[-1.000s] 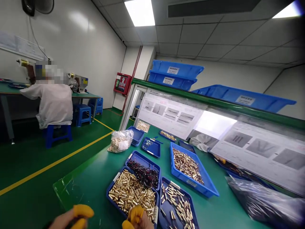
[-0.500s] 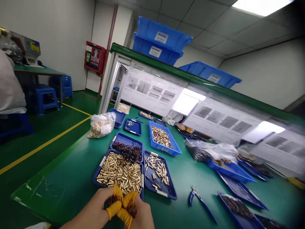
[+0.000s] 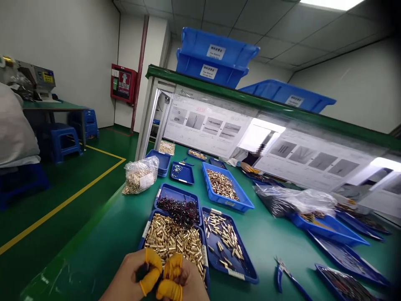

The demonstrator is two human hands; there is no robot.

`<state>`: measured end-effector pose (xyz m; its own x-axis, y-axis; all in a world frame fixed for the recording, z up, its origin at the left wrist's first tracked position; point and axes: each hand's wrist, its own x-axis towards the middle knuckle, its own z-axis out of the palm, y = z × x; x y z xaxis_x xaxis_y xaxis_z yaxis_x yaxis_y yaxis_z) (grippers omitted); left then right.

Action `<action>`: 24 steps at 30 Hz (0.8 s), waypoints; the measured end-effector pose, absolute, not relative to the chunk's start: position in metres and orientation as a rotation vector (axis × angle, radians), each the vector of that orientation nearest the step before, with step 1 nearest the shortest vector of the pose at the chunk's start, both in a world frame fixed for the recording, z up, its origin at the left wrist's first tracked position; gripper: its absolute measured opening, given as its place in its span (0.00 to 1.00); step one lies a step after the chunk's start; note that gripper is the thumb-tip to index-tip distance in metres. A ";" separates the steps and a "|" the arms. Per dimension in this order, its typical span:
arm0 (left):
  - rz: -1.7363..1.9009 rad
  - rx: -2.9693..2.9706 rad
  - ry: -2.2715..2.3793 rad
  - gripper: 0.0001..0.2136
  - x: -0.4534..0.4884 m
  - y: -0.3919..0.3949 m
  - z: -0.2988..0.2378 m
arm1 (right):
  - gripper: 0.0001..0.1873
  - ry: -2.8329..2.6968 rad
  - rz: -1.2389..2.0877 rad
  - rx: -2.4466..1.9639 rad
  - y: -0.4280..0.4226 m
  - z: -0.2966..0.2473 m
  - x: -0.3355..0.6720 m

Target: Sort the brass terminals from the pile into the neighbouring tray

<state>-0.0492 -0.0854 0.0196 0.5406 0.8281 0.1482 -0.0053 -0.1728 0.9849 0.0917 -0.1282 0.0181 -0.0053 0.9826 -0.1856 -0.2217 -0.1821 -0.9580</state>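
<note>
View: head camera, looks down along a long green table.

Left hand: the left hand is at the bottom centre of the frame. Yellow finger cots cover its fingers, and it pinches a dark bundle.

Right hand: the right hand is just beside the left hand. Its fingers also have yellow cots, and dark pieces show between them.

Hands state: together, touching each other, clamped on the dark bundle. Its exact form is hidden by the fingers.

Thing place: the bundle is in the hands, just above the near edge of a blue tray full of brass tubes.

Near trays: a blue tray of dark wires is behind the tubes. A blue tray of brass pins is on their right.

Farther on table: a large blue tray of brass parts is at centre, a plastic bag of brass parts is left of it, and blue pliers are at lower right.

People: a co-worker's hand is across the table, and a person in a white coat sits at the left edge.
</note>
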 end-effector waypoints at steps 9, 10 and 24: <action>0.632 1.831 0.843 0.06 -0.005 0.004 0.017 | 0.20 -1.060 0.876 -1.563 -0.074 0.030 0.147; 0.585 1.876 0.896 0.06 -0.005 0.006 0.012 | 0.20 -1.057 0.853 -1.571 -0.075 0.022 0.151; 0.334 2.245 0.863 0.23 0.002 -0.007 -0.004 | 0.15 -1.305 0.611 -1.588 -0.083 -0.011 0.149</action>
<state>0.0016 -0.0066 -0.0042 0.7447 0.6673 -0.0091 0.4870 -0.5341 0.6911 0.1490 -0.0831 -0.0106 0.3032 0.9347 0.1854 0.4561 0.0285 -0.8894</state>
